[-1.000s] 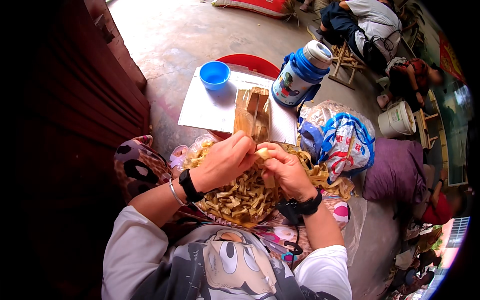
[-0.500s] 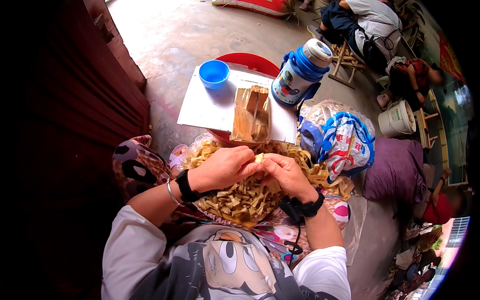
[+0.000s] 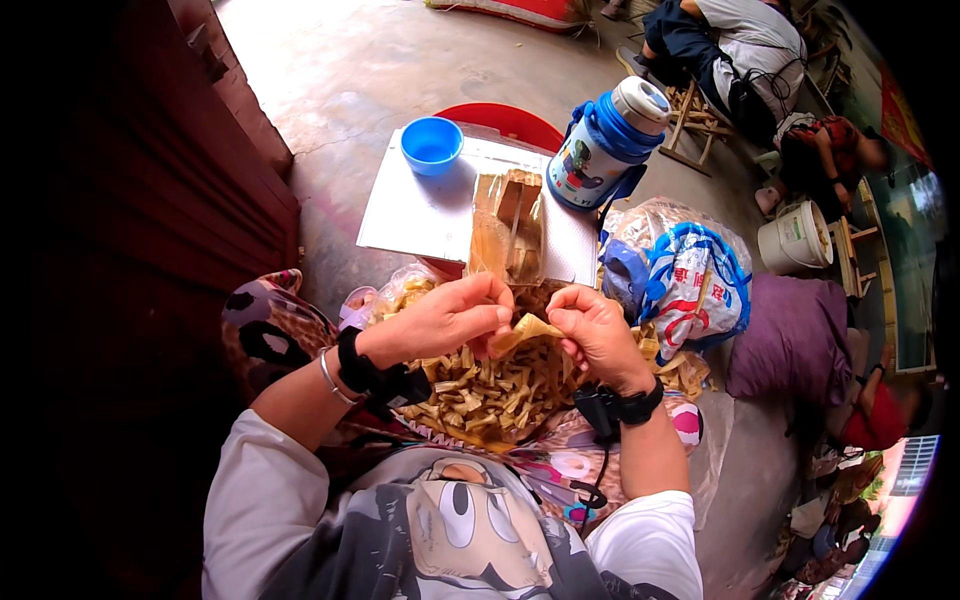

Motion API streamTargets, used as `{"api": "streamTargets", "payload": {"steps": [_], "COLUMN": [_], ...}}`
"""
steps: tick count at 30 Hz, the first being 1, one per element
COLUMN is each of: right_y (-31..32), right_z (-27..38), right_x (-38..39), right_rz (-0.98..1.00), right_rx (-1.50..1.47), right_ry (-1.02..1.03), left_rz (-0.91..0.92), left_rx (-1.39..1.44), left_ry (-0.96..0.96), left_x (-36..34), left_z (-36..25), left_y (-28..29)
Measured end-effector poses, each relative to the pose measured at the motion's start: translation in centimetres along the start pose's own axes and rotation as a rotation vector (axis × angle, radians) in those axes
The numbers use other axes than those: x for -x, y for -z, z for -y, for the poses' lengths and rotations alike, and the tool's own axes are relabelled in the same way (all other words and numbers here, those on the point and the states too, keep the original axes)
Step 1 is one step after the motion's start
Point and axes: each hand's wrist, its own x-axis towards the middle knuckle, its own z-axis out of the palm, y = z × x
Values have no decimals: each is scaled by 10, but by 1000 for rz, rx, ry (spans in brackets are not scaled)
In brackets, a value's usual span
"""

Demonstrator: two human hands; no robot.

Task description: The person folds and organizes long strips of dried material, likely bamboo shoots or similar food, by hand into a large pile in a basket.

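Over my lap, a pale yellow, folded strip [image 3: 532,329], like dried leaf or husk, stretches between my two hands. My right hand [image 3: 603,338] pinches its right end between thumb and fingertips. The fingers of my left hand [image 3: 452,318] close on the other end, partly hiding it. Under the hands lies a heap of short, twisted yellow pieces [image 3: 482,396] in a clear plastic bag. Just beyond, a wrapped bundle of brown, block-like pieces [image 3: 492,243] rests on a white board [image 3: 405,218].
A blue cup [image 3: 431,146] and a blue-and-white flask [image 3: 607,146] stand on the board, over a red round container [image 3: 515,120]. To the right are a printed plastic bag [image 3: 700,285], a purple cloth-covered shape [image 3: 790,340] and a white bucket [image 3: 795,238]. Other people sit farther right.
My hands have moved apart from a close pinch. More of the yellow strip now shows, spread out between them.
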Motion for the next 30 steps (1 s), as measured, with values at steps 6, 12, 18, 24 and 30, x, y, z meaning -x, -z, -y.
{"api": "streamTargets", "payload": {"steps": [6, 12, 18, 24, 30], "right_y": [-15, -4, 15, 17, 12], "right_z": [1, 1, 9, 5, 8], "right_x": [-2, -1, 12, 12, 11], "right_rz": [67, 87, 531, 525, 255], "right_rx": [63, -69, -344, -470, -60], "right_ry": [-10, 29, 5, 69, 351], "left_rz": [103, 80, 96, 81, -110], "left_rx": [283, 39, 61, 76, -343], "left_ry": [134, 63, 27, 18, -204], "left_x": [0, -2, -2, -2, 0], "left_z": [9, 5, 2, 2, 5], "left_y": [-9, 1, 2, 2, -6]}}
